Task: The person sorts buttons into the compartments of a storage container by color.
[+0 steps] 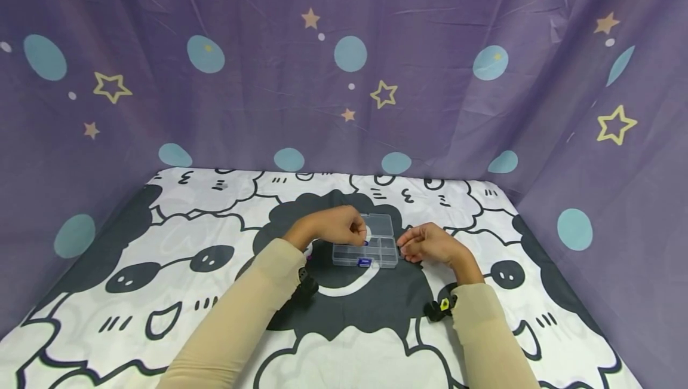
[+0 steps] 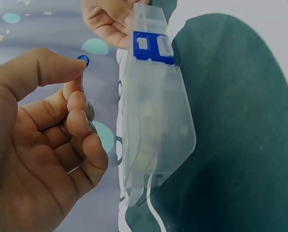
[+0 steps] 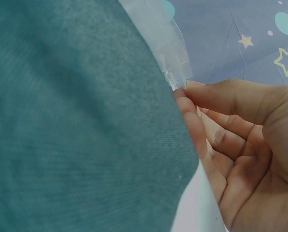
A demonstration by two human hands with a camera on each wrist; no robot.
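A clear plastic compartment box lies on the printed cloth, its lid swung back. On its front side sits a blue latch. My left hand is above the box's left part. In the left wrist view, its thumb and forefinger pinch a small, round, shiny blue bead, mostly covered by the fingertips; the other fingers are curled. At the box's right edge is my right hand. In the right wrist view, its thumb and forefinger pinch the corner of the box.
A white cloth with dark cartoon faces covers the table. Purple curtains with stars and dots stand behind it and on both sides. A dark wrist camera mount is strapped below the right hand, and another below the left.
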